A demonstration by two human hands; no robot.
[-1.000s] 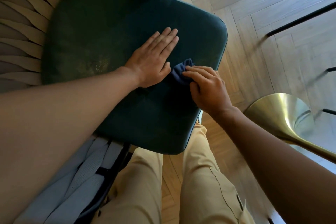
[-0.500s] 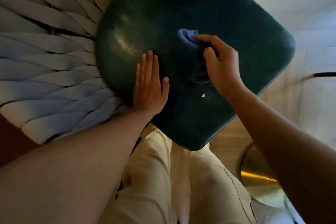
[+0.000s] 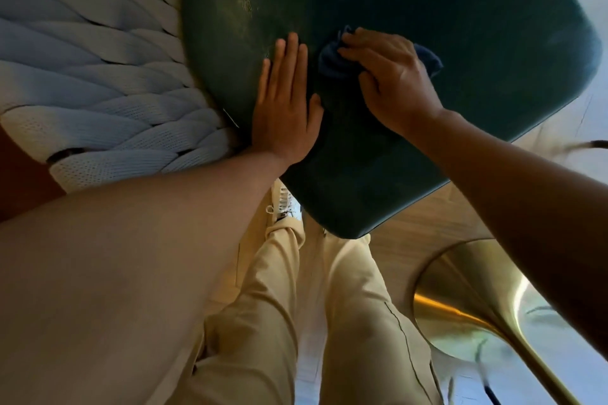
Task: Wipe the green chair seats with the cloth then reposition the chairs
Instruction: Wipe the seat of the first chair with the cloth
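Note:
A dark green chair seat (image 3: 427, 3) fills the upper middle of the head view. My left hand (image 3: 284, 105) lies flat on its near left part, fingers straight and together. Just to the right, my right hand (image 3: 391, 82) grips a bunched dark blue cloth (image 3: 332, 59) and presses it on the seat. The cloth shows at my fingertips and again behind my knuckles; its middle is hidden under my hand.
The chair's woven pale backrest straps (image 3: 98, 76) curve along the left. A brass trumpet-shaped table base (image 3: 460, 302) stands on the wooden floor (image 3: 411, 217) at lower right. My legs in beige trousers (image 3: 279, 322) stand close under the seat's front corner.
My right hand has drawn the cloth toward my left hand, so the two now lie almost side by side. The view has swung closer to the seat.

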